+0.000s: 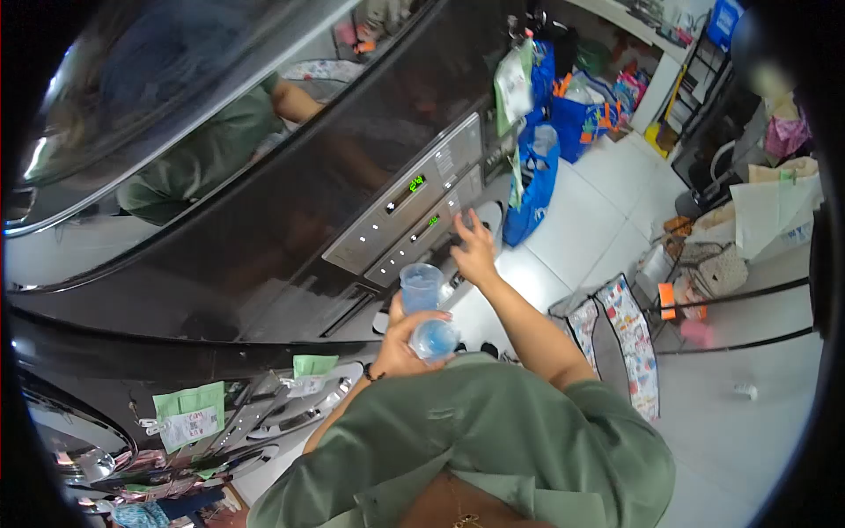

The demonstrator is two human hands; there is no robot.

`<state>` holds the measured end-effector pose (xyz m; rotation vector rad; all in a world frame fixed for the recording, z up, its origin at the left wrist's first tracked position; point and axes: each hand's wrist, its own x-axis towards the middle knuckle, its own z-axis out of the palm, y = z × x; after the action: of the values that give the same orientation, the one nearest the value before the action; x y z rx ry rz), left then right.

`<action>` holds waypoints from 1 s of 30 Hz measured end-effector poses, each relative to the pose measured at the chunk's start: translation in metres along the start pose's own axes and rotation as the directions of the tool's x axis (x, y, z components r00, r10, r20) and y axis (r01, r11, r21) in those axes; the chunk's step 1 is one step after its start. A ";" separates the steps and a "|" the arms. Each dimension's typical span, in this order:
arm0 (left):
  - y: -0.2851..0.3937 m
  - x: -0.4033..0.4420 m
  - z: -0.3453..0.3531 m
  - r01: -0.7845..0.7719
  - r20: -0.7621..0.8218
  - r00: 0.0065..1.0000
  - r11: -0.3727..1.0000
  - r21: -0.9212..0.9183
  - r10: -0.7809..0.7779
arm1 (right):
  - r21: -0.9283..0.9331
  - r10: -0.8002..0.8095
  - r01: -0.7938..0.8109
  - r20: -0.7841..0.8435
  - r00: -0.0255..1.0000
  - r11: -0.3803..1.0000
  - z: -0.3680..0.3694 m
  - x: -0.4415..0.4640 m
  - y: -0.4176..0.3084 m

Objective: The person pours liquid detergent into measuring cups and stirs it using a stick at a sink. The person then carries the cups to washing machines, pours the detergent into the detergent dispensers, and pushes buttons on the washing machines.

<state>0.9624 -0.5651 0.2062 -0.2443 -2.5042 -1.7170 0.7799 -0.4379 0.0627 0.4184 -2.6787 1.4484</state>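
Observation:
My left hand [400,341] is wrapped around two clear plastic cups. The upper cup [421,283] looks pale blue, and the lower cup [435,341] has blue stuff, perhaps liquid, in it. To the right, my right hand [475,251] reaches toward the washing machine's control panel [400,233] with its fingers apart and nothing in them. Its fingertips are at the panel's lower right end; whether they touch a button I cannot tell. Green digits glow on two displays, the upper display [417,183] and the lower display [432,221].
A dark machine door [176,106] curves at upper left, reflecting a green sleeve. Blue bags [532,185] stand on the tiled floor [581,207]. A patterned laundry basket [629,343] is at right. Green tags [192,414] hang on the machine at lower left.

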 end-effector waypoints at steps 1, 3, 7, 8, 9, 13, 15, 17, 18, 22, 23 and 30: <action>0.001 0.002 -0.002 0.000 0.015 1.000 1.000 0.015 0.000 | 0.024 -0.019 0.019 -0.016 1.000 1.000 0.001 0.001 0.011; -0.011 0.011 -0.003 -0.090 0.058 0.994 0.996 0.017 0.089 | 0.168 0.005 -0.008 0.016 1.000 0.986 -0.001 -0.003 0.033; -0.011 0.042 0.003 -0.184 0.216 0.958 0.982 -0.039 0.188 | 0.345 0.097 -0.141 0.144 0.985 0.928 -0.008 -0.040 0.070; -0.011 0.050 0.008 -0.187 0.244 0.950 0.981 -0.057 0.195 | 0.310 0.154 -0.227 0.244 0.957 0.923 -0.017 -0.045 0.078; -0.011 0.058 0.015 -0.186 0.274 0.941 0.980 -0.075 0.199 | 0.295 0.207 -0.308 0.326 0.922 0.904 -0.033 -0.048 0.076; -0.012 0.115 0.055 -0.149 0.399 0.886 0.960 -0.236 0.236 | 0.365 0.399 -0.527 0.372 0.838 0.768 -0.095 -0.037 0.105; -0.014 0.145 0.081 -0.207 0.395 0.878 0.959 -0.193 0.269 | 0.402 0.424 -0.497 0.260 0.867 0.769 -0.116 -0.020 0.133; -0.011 0.181 0.109 -0.238 0.397 0.865 0.948 -0.212 0.307 | 0.429 0.452 -0.457 0.121 0.884 0.779 -0.140 0.000 0.153; -0.008 0.203 0.124 -0.211 0.429 0.850 0.944 -0.254 0.305 | 0.434 0.480 -0.478 0.112 0.870 0.764 -0.156 0.015 0.166; -0.001 0.293 0.194 -0.259 0.389 0.857 0.935 -0.241 0.338 | 0.547 0.450 -0.401 0.049 0.892 0.735 -0.238 0.073 0.204; 0.007 0.317 0.211 -0.260 0.390 0.857 0.936 -0.235 0.336 | 0.568 0.462 -0.392 0.024 0.887 0.724 -0.262 0.086 0.206; 0.049 0.486 0.325 -0.297 0.447 0.801 0.913 -0.281 0.398 | 0.785 0.365 -0.102 -0.165 0.916 0.611 -0.442 0.196 0.217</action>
<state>0.4977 -0.2075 0.2154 -1.2358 -2.3572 -1.9190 0.5031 0.0014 0.1687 -0.1660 -1.7829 2.4672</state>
